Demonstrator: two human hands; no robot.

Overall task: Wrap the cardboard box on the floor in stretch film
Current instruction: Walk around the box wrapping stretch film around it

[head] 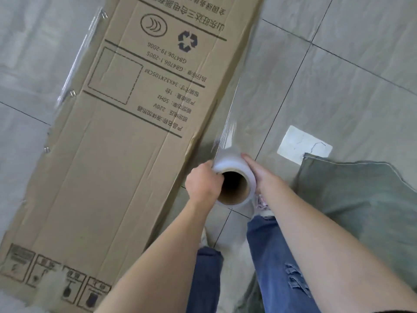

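Cardboard box (117, 136): lies flat on the tiled floor (338, 75), long axis running from the near left corner of view towards the far edge; printed face up. Both its far end and its near end are cut off by the frame.

Roll of stretch film (234, 179): held upright just beside the box's right long edge, core end towards the camera. A sheet of film (232, 123) runs from the roll forward along that edge.

Left hand (204, 180): grip closed on the roll, fingers hooked into the core rim. Right hand (259, 175): fingers lie against the roll's right side; whether they curl round it cannot be determined.

Step in hand, as judged: paying out film along the box side. To do it well, keep the roll close to the cardboard and its axis upright, hold steady tension so the sheet lies without slack or roping, and let the roll turn on the fingers rather than dragging.

Not verifiable: where the film is anchored on the box; whether the bright streaks along the left edge (74, 62) are film already laid; how many passes are complete. A grey cloth (361, 211) and a white sheet (302, 143) lie on the floor to the right.
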